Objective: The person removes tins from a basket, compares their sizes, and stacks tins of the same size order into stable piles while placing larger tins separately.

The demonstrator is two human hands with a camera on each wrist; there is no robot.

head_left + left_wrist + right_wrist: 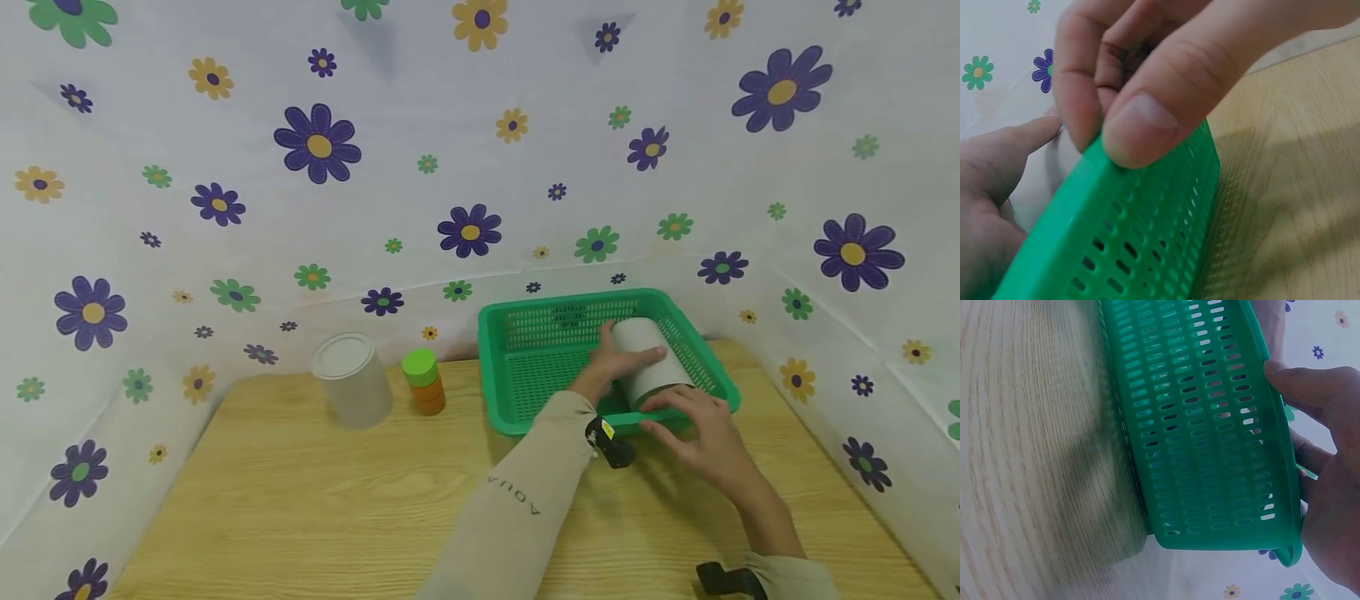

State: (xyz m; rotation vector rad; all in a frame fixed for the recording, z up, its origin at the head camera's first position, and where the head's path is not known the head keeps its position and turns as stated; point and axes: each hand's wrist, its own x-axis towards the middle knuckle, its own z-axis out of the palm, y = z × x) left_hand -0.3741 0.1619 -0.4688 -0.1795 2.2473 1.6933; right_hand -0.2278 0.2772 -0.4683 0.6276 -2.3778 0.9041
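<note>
A white cylindrical can (641,335) lies on its side in the right part of a green plastic basket (491,358). My left hand (609,364) reaches over the basket's front rim and holds the can from its left side, thumb across the top. My right hand (705,437) pinches the front rim near the right corner, thumb outside and fingers over the inner side. In the left wrist view, the right thumb (1144,128) presses on the green rim. The slotted basket wall (1204,444) fills the middle of the right wrist view.
Left of the basket, a white lidded can (352,383) stands upright on the wooden table (322,500). Beside it is a small orange jar (427,395) with a green lid. A flower-print sheet (405,100) rises behind and at both sides of the table.
</note>
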